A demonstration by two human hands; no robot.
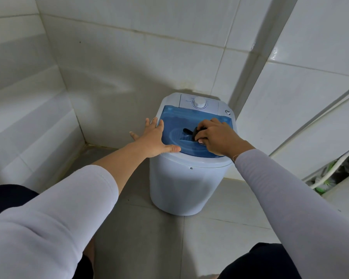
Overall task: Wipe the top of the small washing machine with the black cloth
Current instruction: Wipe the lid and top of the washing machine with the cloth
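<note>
The black cloth (191, 131) sits bunched under the right hand (216, 135), whose curled fingers grip it against the blue lid (173, 121) of the small washing machine (181, 184). The left hand (155, 137), fingers spread wide and holding nothing, braces the lid's edge. Beyond the right hand's knuckles sits the dial (199, 102). A far stroke could likely knock it; hard pressure might flex the lid.
</note>
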